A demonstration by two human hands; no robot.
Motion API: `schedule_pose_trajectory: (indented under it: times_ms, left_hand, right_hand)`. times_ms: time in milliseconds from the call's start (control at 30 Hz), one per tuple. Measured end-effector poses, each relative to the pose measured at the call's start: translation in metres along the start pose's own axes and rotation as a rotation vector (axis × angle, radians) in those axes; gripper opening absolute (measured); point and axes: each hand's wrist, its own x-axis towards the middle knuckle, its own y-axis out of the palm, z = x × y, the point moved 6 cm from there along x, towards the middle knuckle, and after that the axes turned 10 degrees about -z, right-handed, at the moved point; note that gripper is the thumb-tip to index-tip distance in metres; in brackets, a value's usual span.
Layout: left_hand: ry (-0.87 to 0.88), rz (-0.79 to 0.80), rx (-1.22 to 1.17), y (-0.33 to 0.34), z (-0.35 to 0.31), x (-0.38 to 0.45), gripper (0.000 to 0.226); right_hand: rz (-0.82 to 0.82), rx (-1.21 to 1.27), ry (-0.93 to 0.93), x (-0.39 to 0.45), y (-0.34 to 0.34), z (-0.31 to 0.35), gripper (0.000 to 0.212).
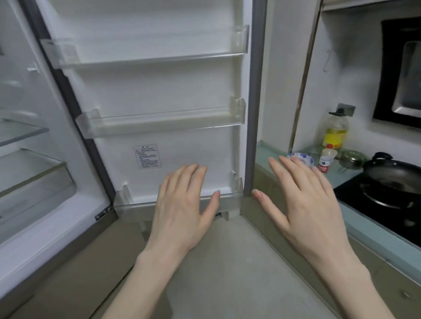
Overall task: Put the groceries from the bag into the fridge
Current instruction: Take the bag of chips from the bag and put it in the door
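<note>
A: Take the open fridge door (156,93) as the landmark. What does its inner face look like?

B: Smooth white plastic with three clear, straight-edged door shelves, one above another, and a small printed label (147,156) low on the panel. Nothing shows in the shelves.

A: And the hands?

B: The left hand (182,205) is spread flat, palm down, fingers together, in front of the lowest door shelf (133,208); it grips nothing. The right hand (305,198) is likewise open and flat, just off the door's grey right edge, holding nothing.

A: The fridge itself?

B: The fridge interior (19,146) lies left of the door: glass shelves and a translucent drawer. No bag or groceries are visible.

A: Right of the door?

B: A pale blue counter (382,247) carries a round dark wok (400,179) on a glossy black hob, a yellow-tinted oil bottle (335,129), a small red-labelled bottle (326,161) and a blue-patterned bowl (300,158).
</note>
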Motion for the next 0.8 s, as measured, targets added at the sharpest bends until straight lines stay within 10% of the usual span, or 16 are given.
schedule_pose_trajectory:
  times_ms: [800]
  left_hand:
    - [0.610, 0.235, -0.802, 0.026, -0.292, -0.097, 0.058]
  right_hand:
    - [-0.054, -0.776, 0.720, -0.245, -0.248, -0.080, 0.069]
